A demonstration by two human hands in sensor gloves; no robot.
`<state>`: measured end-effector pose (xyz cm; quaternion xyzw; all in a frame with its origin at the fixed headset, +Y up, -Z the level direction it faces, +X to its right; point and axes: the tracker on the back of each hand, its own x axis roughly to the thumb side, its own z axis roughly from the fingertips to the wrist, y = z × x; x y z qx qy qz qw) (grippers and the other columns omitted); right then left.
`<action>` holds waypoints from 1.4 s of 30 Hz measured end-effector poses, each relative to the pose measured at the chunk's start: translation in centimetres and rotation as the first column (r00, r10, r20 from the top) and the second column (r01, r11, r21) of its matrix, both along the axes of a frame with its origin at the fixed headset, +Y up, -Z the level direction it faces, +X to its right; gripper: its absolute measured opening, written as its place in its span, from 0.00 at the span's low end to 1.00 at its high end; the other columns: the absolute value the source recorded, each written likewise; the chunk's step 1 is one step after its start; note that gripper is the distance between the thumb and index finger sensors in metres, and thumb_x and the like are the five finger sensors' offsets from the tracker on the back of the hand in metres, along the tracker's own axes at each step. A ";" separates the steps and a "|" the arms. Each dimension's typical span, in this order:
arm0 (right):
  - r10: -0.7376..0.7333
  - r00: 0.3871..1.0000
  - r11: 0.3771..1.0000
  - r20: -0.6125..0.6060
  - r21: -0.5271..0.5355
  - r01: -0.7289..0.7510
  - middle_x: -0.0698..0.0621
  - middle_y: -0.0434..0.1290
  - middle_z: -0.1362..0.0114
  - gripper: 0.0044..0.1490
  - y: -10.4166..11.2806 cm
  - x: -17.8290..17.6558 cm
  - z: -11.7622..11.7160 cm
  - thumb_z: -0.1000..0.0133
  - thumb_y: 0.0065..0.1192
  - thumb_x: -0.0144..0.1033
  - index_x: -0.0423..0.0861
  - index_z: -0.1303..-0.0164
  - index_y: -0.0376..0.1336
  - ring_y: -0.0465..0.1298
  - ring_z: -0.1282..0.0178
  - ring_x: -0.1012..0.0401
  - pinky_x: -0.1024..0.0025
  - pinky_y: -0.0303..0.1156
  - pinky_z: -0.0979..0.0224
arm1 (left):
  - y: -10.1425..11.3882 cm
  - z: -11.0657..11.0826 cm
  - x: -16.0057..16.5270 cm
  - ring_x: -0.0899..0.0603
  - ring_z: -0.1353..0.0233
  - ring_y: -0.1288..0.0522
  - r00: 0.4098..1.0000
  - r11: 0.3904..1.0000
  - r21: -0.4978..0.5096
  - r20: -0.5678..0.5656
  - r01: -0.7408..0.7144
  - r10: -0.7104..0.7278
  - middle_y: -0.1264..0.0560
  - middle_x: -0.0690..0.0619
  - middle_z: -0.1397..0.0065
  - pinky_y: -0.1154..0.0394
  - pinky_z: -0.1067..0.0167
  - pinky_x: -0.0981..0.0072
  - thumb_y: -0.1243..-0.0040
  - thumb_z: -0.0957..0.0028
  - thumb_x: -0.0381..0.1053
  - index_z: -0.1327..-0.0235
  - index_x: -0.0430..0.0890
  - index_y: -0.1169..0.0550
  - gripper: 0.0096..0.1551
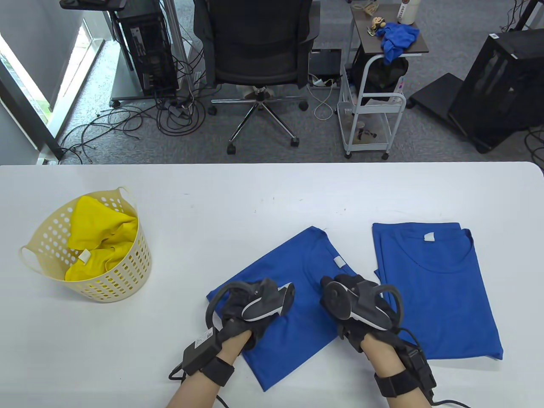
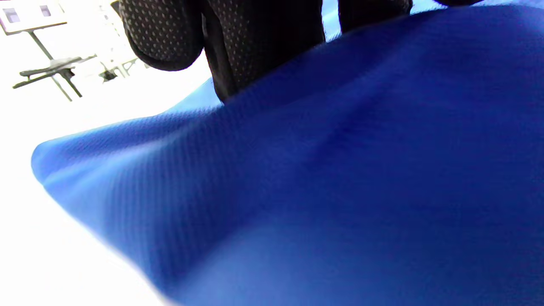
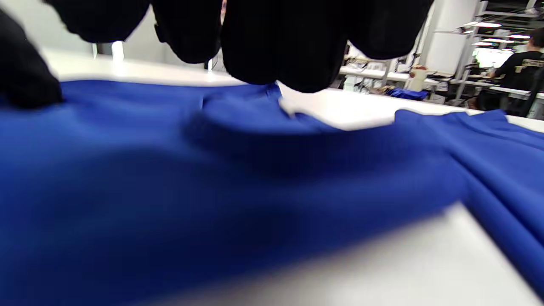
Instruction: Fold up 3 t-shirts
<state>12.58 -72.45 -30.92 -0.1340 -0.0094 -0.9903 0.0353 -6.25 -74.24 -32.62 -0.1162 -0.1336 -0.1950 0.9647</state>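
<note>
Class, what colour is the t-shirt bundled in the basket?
Yellow t-shirt, in the cream basket; clearest in the table view.

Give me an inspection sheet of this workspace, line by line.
Surface: white table, a few small marks.
Job's things: angled blue t-shirt under both hands; second blue t-shirt lying flat on its right; yellow t-shirt bunched in cream basket.
Clutter: nothing seen.
Grippers: left hand and right hand rest on the angled shirt; grip unclear.
Cables: wires trail from both wrists.
Surroundings: office chair, cart, floor cables.
</note>
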 end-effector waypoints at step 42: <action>0.063 0.957 0.990 0.283 -0.137 -0.024 0.43 0.69 0.32 0.37 -3.4 1.0 -3.9 0.50 0.60 0.49 0.44 0.33 0.62 0.72 0.38 0.47 0.42 0.64 0.32 | 0.1 -3.8 -4.0 0.48 0.33 0.24 0.960 0.999 0.041 -0.277 -0.022 0.033 0.28 0.57 0.29 0.30 0.28 0.49 0.49 0.55 0.67 0.31 0.60 0.31 0.35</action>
